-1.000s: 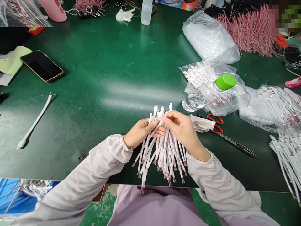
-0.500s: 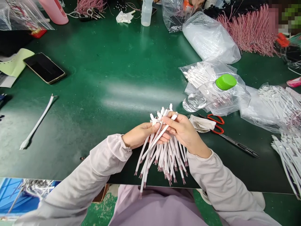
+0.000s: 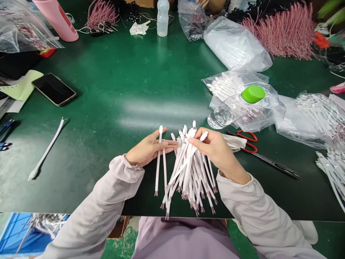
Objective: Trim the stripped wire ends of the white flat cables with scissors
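Observation:
My left hand [image 3: 147, 148] pinches two short white cables [image 3: 158, 163] between thumb and fingers; they hang down, white plugs up, with bare reddish wire ends at the bottom. Its fingertips reach toward the larger bundle of white cables [image 3: 192, 180] beside them. My right hand [image 3: 215, 153] is closed on cables at the top of that bundle, one plug poking out past its index finger. The bundle fans out over the table's front edge. How many cables the right fingers grip is hidden. A single white cable [image 3: 48, 147] lies apart on the left.
Scissors [image 3: 249, 149] with red handles, long tweezers [image 3: 277, 167], a clear bottle with a green cap [image 3: 253, 94] and bagged cables [image 3: 314, 118] lie right. A phone [image 3: 54, 90] lies left. At the back stand a white bottle [image 3: 162, 18] and pink wires [image 3: 283, 32]; another person's hand shows there.
My left hand has moved left, away from my right hand, taking two cables out of the bundle. My right hand stays at the bundle. The view has shifted slightly.

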`<state>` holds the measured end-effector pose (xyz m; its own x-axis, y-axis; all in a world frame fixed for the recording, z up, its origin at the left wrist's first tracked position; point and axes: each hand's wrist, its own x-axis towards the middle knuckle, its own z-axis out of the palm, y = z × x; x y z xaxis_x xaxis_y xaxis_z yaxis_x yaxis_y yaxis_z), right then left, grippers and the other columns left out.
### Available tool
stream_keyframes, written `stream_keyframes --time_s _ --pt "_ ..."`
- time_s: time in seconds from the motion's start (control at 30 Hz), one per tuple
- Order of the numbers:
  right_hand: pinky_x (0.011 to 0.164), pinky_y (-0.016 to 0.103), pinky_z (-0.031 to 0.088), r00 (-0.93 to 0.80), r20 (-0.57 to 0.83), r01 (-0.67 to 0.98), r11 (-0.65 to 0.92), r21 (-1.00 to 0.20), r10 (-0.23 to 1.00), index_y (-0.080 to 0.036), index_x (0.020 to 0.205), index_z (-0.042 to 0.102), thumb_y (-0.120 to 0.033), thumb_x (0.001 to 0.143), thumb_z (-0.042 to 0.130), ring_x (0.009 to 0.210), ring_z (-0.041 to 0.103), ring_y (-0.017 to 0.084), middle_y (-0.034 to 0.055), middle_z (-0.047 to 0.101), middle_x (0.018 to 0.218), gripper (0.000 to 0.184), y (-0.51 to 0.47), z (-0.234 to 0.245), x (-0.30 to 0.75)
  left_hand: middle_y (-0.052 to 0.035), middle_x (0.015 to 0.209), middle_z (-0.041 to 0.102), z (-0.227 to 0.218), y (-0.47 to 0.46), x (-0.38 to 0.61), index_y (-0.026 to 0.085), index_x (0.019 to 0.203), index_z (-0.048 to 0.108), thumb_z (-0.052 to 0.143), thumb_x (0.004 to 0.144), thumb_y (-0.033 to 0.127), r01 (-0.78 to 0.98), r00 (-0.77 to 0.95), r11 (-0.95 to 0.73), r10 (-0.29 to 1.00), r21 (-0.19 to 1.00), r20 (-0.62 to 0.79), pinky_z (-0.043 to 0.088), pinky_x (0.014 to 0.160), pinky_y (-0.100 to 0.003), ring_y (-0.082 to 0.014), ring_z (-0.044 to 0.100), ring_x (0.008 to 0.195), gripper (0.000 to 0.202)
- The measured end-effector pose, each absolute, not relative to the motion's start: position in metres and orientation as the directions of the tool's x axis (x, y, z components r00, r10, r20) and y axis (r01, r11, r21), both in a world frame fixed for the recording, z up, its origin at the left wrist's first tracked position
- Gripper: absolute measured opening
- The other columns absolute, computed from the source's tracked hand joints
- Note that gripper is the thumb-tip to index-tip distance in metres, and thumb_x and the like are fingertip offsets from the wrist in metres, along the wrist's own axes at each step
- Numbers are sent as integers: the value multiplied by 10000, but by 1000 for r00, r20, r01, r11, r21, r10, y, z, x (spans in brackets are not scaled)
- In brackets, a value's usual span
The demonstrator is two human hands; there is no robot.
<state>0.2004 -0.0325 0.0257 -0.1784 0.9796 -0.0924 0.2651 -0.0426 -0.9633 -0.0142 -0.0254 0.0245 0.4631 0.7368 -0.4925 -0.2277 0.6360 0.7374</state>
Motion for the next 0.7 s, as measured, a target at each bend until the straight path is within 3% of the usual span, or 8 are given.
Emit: stream_keyframes --time_s 0.13,0.23,0.37,0.43,0.53,0.7 --pt "493 244 243 -183 -86 356 -15 -934 979 -187 639 463 -397 805 637 490 302 66 -59 392 573 319 -31 25 203 -142 1133 692 25 -25 -13 141 1466 263 637 799 14 -197 484 655 712 729 -509 380 1101 -415 -214 648 1086 775" --pt "509 249 274 -157 -90 534 8 -846 983 -193 709 507 -429 793 641 507 361 89 -54 404 581 284 -28 23 207 -149 1159 682 24 -25 -10 117 1375 408 635 808 25 -245 465 653 728 717 -504 416 1076 -378 -200 646 1087 618" --pt "561 265 339 27 125 674 74 -735 992 -186 996 548 -388 719 725 556 411 114 -55 400 650 385 -30 21 207 -151 1057 711 16 -27 -3 83 1069 629 670 819 151 -257 429 614 764 746 -482 519 945 -357 -199 692 949 262" --pt "569 267 356 -27 135 615 123 -779 990 -183 1047 578 -379 790 658 566 418 114 -43 412 665 333 -34 21 201 -139 971 725 11 -29 1 83 936 663 708 796 253 -249 438 578 783 777 -442 544 885 -354 -196 701 878 225" --pt "572 263 374 -187 26 452 110 -885 982 -200 1004 658 -385 851 589 597 456 121 -20 481 668 250 -40 22 187 -106 887 726 7 -33 6 98 888 666 744 746 370 -231 461 527 799 818 -385 554 841 -351 -193 701 829 317" --pt "710 289 443 -172 -32 274 17 -962 985 -198 868 721 -357 820 636 767 585 161 33 675 827 187 -41 18 176 -89 859 712 10 -37 10 103 899 656 729 724 473 -208 507 476 800 855 -322 548 829 -349 -193 688 824 416"
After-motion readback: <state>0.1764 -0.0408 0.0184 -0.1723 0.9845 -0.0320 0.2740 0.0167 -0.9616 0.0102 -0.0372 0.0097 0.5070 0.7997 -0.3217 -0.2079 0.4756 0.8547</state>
